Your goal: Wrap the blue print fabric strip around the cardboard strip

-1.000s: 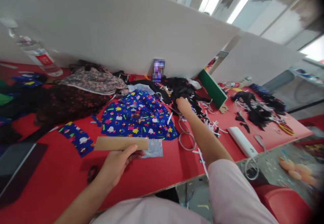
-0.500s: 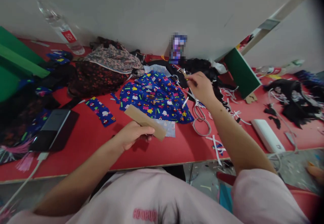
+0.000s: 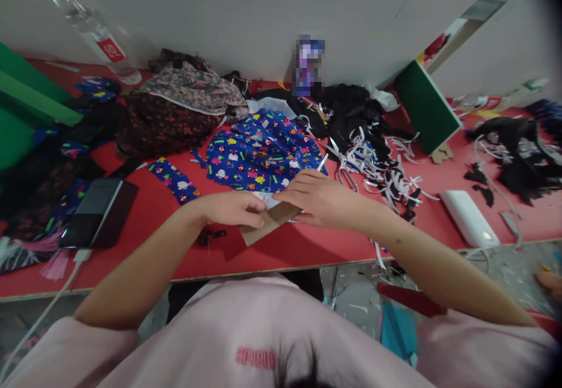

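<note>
My left hand (image 3: 232, 208) is closed on the left part of a flat tan cardboard strip (image 3: 268, 225), held just above the table's front half. My right hand (image 3: 322, 199) lies over the strip's right end, its fingers bent round it; the fingertips are partly hidden. Just beyond the hands spreads a blue cartoon-print cloth (image 3: 263, 151), with a pale piece (image 3: 262, 198) showing at its near edge. Silver scissors (image 3: 345, 168) rest beside the cloth, partly behind my right hand. A narrow strip of the same blue print (image 3: 173, 180) is to the left.
Dark floral cloth (image 3: 171, 119) is heaped at the back left, near a water bottle (image 3: 109, 51). White and black scraps (image 3: 395, 180) litter the right side. A black power bank (image 3: 99, 212) and a white one (image 3: 469, 218) sit on the red table (image 3: 281, 256).
My right hand has come down from the black cloth at the back to the cardboard strip. The strip has turned, its right end now pointing away from me.
</note>
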`<state>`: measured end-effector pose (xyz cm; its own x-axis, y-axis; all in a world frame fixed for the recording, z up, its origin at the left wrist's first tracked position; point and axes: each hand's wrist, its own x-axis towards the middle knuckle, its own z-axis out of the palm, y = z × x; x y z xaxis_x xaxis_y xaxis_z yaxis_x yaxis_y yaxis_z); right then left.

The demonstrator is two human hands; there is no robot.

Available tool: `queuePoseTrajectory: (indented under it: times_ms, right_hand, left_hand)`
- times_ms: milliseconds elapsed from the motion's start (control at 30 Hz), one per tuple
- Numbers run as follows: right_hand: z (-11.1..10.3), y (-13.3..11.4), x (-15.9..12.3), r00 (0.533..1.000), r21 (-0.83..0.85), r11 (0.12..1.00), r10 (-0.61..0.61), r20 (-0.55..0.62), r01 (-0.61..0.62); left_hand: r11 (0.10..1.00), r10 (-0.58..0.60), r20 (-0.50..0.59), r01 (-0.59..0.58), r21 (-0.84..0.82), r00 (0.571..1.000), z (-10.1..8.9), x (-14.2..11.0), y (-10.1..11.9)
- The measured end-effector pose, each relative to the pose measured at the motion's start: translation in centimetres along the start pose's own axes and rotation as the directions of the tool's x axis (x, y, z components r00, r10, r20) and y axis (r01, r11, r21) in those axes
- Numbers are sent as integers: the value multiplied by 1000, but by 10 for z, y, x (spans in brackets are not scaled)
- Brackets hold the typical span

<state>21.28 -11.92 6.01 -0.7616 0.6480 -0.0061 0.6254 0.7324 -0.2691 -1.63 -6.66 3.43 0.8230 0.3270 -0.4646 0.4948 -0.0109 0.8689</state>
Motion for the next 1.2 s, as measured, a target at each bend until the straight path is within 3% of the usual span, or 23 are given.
queuePoseTrajectory:
  times_ms: [100, 200, 267, 333, 367, 400, 433, 533, 600, 800, 1000, 1200]
  right_hand:
    - [20, -5, -17, 983, 100, 983, 161, -87, -152]
    - [45, -12, -28, 910, 248, 916, 365, -198, -314]
    - [61, -15, -28, 855, 304, 868, 466, -225, -393]
    - [74, -16, -23, 823, 302, 838, 524, -218, -454]
    - [79, -16, -19, 815, 286, 831, 541, -209, -478]
    - [82, -15, -15, 808, 267, 824, 554, -201, -499]
    - [84, -14, -12, 802, 250, 819, 565, -193, -517]
    - [86, -9, -2, 795, 215, 807, 584, -163, -550]
    - [85, -7, 1, 798, 200, 806, 586, -141, -557]
    - [85, -4, 4, 793, 200, 796, 598, -119, -571]
    - [89, -3, 6, 788, 214, 790, 604, -119, -574]
    - [93, -3, 3, 800, 197, 811, 581, -153, -551]
  left_hand:
    - [1000, 9, -166, -12, -18, 986, -4, -1, -7]
    - [998, 2, -361, -26, -60, 933, -5, -3, -16]
    - [1000, 26, -560, -27, 7, 828, -6, -7, -21]
    - [991, 84, -736, 19, 130, 672, -5, -12, -25]
    - [980, 117, -776, 53, 190, 619, -4, -15, -27]
    - [967, 147, -786, 80, 241, 600, -2, -18, -28]
    - [954, 170, -772, 95, 285, 612, 0, -20, -30]
    - [907, 236, -656, 80, 414, 717, 8, -21, -38]
    - [867, 285, -596, 64, 495, 750, 13, -18, -46]
    - [784, 309, -546, 116, 609, 779, 21, -3, -63]
    - [727, 311, -522, 154, 669, 794, 22, 2, -63]
    - [726, 285, -525, 177, 665, 802, 22, 2, -60]
